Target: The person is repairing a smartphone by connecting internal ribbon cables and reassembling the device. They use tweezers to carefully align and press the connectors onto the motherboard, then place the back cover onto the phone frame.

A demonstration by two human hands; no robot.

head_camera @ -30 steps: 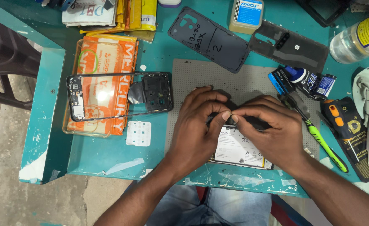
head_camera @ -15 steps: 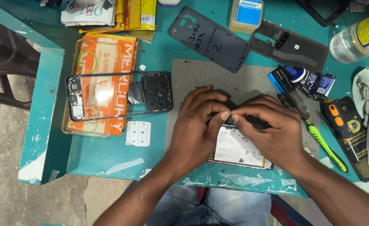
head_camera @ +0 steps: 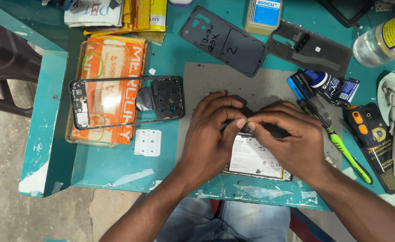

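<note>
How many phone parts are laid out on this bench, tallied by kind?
Dark back covers: 2
Bare phone frame: 1
Opened phone with white battery, under left hand and right hand: 1
Total: 4

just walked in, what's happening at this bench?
A person sits at a teal table with an opened phone on a grey mat, its white-labelled battery showing. The left hand and right hand meet over the phone's upper end, fingertips pinching something too small to make out. A bare phone frame lies left on an orange packet; two dark back covers lie above, and a green-handled tool lies to the right.
</note>
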